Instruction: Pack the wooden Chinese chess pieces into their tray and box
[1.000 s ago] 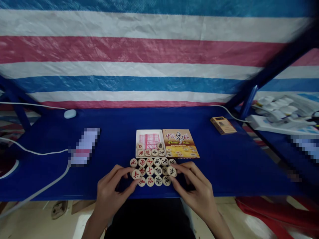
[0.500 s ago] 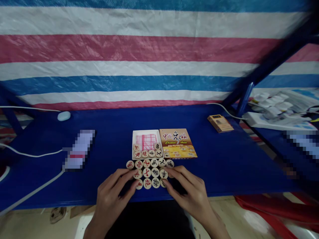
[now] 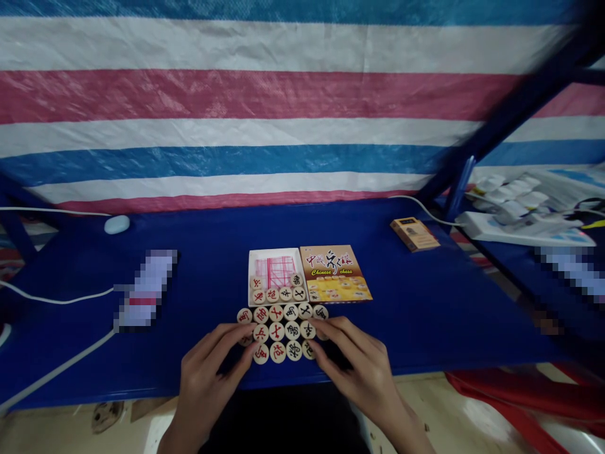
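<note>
Hands (image 3: 208,372) (image 3: 362,366) flank packed chess discs (image 3: 283,331), fingers seemingly touching edge pieces.

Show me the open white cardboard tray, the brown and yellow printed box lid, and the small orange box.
open white cardboard tray (image 3: 252,275): head view, left wall.
brown and yellow printed box lid (image 3: 334,274): head view, middle of cover.
small orange box (image 3: 414,234): head view, top face.

Round wooden Chinese chess pieces (image 3: 283,330), marked in red or black characters, lie flat in three tight touching rows on the blue table's near edge, just in front of the open white box tray (image 3: 276,276), which contains a further row of pieces.
</note>
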The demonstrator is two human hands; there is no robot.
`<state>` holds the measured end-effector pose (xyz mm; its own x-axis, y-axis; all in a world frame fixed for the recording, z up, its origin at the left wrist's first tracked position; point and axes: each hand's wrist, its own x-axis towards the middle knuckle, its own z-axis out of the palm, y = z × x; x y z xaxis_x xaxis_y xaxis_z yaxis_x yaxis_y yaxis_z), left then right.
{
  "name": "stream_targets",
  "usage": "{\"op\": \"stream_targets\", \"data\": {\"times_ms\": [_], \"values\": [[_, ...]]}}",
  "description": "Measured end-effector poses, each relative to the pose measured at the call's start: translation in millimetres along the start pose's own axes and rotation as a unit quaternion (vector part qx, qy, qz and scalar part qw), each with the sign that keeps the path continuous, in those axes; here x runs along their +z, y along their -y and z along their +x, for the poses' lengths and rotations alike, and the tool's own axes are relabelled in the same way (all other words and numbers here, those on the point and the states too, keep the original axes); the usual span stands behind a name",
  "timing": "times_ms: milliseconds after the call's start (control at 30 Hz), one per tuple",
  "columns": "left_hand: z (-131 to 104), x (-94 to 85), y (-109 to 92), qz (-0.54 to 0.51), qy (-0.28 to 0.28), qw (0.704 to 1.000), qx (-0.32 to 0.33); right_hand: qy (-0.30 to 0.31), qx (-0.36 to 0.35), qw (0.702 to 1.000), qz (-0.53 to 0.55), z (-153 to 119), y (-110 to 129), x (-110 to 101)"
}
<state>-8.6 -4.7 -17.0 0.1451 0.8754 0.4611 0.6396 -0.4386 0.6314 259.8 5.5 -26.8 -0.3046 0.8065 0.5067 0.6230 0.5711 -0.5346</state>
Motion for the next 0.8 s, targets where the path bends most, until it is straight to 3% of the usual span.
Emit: {"op": "stream_targets", "data": {"times_ms": [333,533,700,800], "values": [[0.4,-0.9,-0.4,-0.01,-0.004,1.0,-0.014,-0.012,-0.006,1.0,-0.003,1.7,0.3,1.5],[7.9,-9.9,-3.9,-0.021,-0.048,0.996,-0.069,-0.025,0.026,0.999,0.036,7.6,3.6,-7.4],[53.7,-17.4,-0.3,-0.015,-0.012,0.999,-0.033,-0.03,-0.018,0.999,0.006,42.4,-7.8,-18.0],[97.5,-13.1,7.8,0.001,0.029,0.999,0.023,0.055,-0.051,0.997,-0.002,84.5,-20.0,-18.5]]}}
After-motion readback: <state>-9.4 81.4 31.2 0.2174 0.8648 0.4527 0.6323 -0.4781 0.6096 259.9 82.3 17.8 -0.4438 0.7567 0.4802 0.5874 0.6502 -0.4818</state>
